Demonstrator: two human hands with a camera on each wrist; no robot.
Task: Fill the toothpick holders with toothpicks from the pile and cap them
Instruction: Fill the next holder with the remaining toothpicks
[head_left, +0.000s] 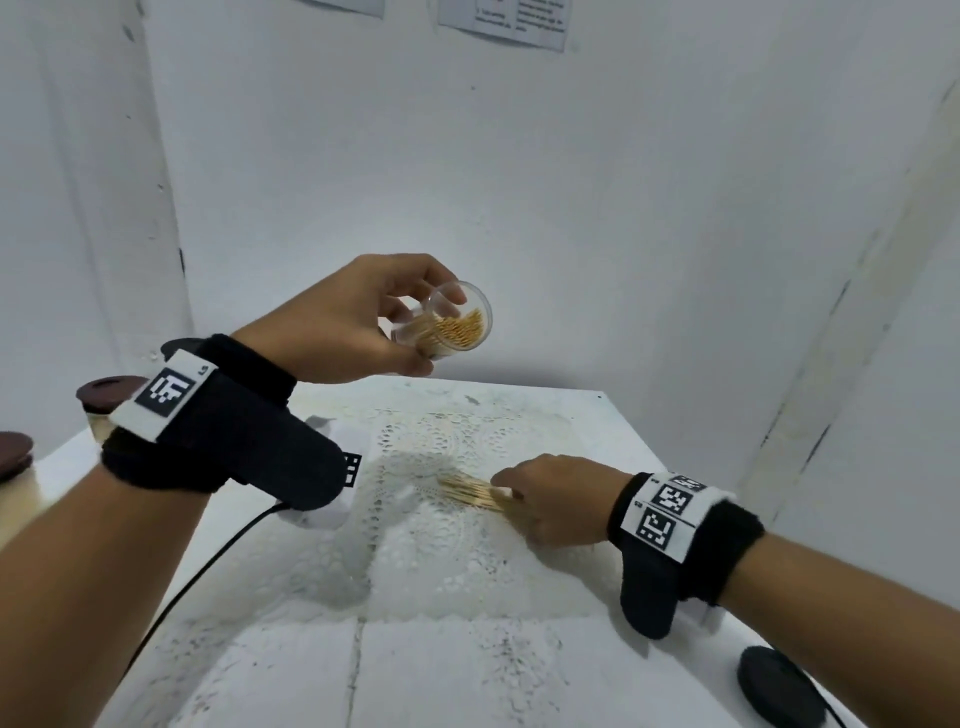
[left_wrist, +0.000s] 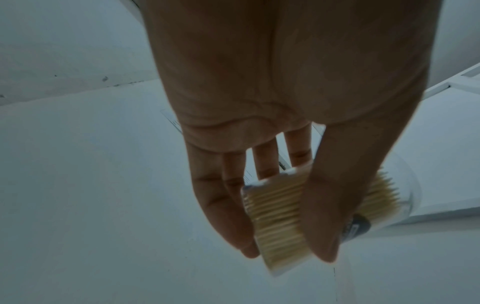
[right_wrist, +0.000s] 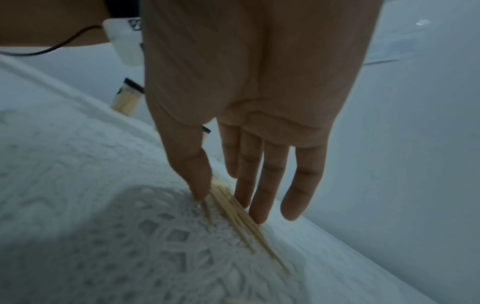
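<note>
Two hands share the job: the left hand (head_left: 358, 322) grips a clear toothpick holder (head_left: 457, 325), partly filled and tipped on its side above the table, while the right hand (head_left: 550, 499) pinches at the last toothpicks (head_left: 472, 491) lying on the lace mat (head_left: 415, 545), thumb and fingers closing around them. Tilted that far, the holder could spill its load. Loose picks may also snag in the lace holes and scatter. Two brown-capped holders (head_left: 106, 392) sit cut off at the left edge; the dark disc (head_left: 779, 686) by the right forearm may be the cap, though I cannot tell.
</note>
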